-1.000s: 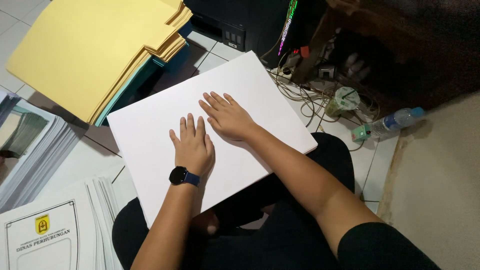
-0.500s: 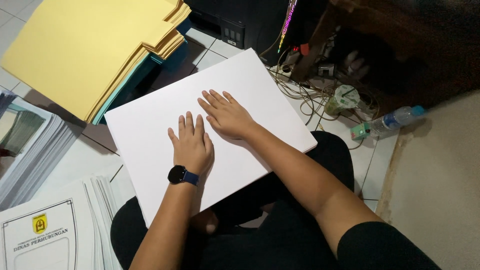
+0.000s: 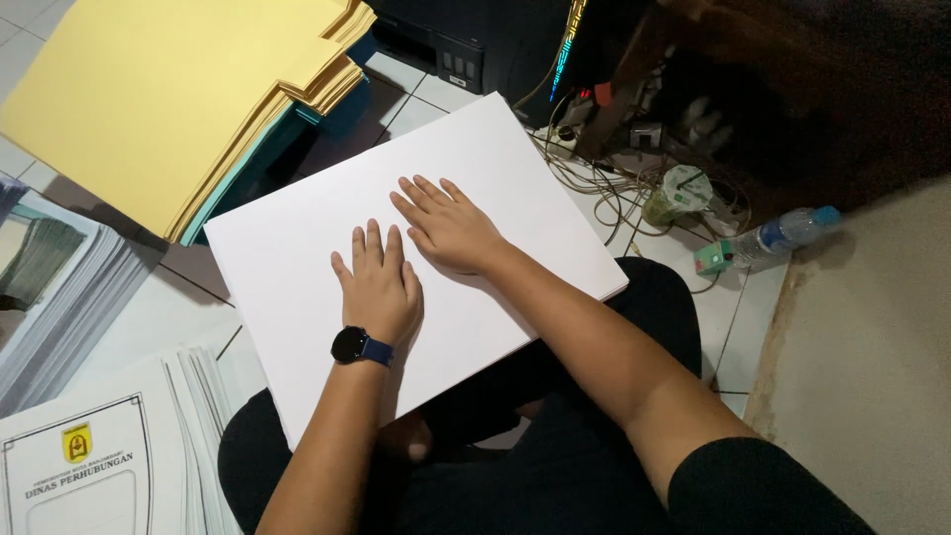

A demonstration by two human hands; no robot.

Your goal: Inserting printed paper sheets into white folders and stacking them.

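Little had moved since the earlier frames: both hands stayed flat where they had been, and the white sheet [image 3: 297, 248] had shifted only slightly toward the left of the view. Left hand [image 3: 378, 285] lay palm down on the sheet, fingers straight and close together, pointing away from the person, gripping nothing; a dark watch [image 3: 353, 345] with a blue strap sat on its wrist. Right hand [image 3: 448, 226] lay just beside it and a little farther out, also palm down with fingers spread loosely and angled to the left, pressing on the paper and holding nothing. That large blank sheet rested tilted across the person's lap, over dark trousers [image 3: 555, 466], one corner reaching out over the tiled floor [image 3: 168, 307]. Beyond its far left edge lay a thick pile of yellow folders [image 3: 168, 89] on something teal. At the left edge of the view sat a stack of printed sheets [image 3: 59, 287], and nearer the person a fanned stack of white covers [image 3: 109, 456] with a small yellow emblem. To the right, past the sheet, lay tangled cables [image 3: 604, 178] and a clear plastic bottle [image 3: 773, 238] on its side, beside a dark printer [image 3: 475, 40].
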